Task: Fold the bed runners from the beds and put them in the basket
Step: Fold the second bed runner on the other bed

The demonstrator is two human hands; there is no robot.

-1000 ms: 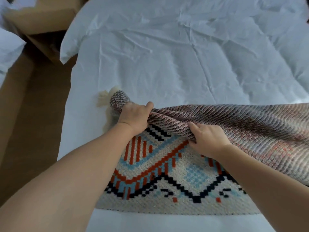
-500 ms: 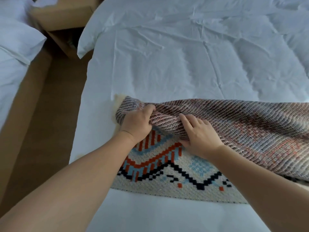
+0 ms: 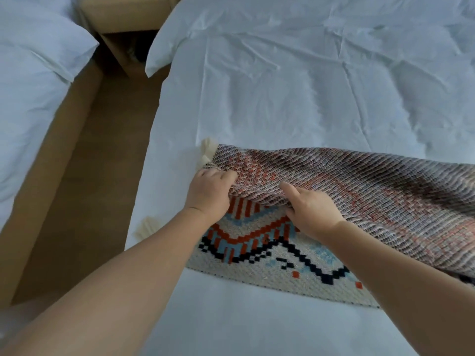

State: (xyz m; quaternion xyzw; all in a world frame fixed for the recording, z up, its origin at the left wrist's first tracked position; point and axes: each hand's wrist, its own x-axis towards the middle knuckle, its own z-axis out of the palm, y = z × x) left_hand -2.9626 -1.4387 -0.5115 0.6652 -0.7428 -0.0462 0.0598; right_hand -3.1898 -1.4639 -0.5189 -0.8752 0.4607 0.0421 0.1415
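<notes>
A woven bed runner (image 3: 359, 191) with a red, blue and black zigzag pattern lies across the white bed (image 3: 295, 98). Its far half is turned over toward me, showing the dull striped underside, and the patterned face shows below. My left hand (image 3: 209, 192) grips the folded edge near the runner's left end. Just to the right, my right hand (image 3: 311, 210) holds the same edge with fingers curled under the cloth. Cream tassels (image 3: 207, 152) stick out at the left end. No basket is in view.
A second white bed (image 3: 28, 104) stands at the left across a narrow strip of brown floor (image 3: 102, 176). A wooden nightstand (image 3: 128, 19) sits between the beds at the top. A white pillow (image 3: 174, 39) overhangs the near bed's left edge.
The turned-over layer has spread flatter and come further toward me over the patterned face. Both hands shifted slightly with it. The view has swung left, showing more of the second bed.
</notes>
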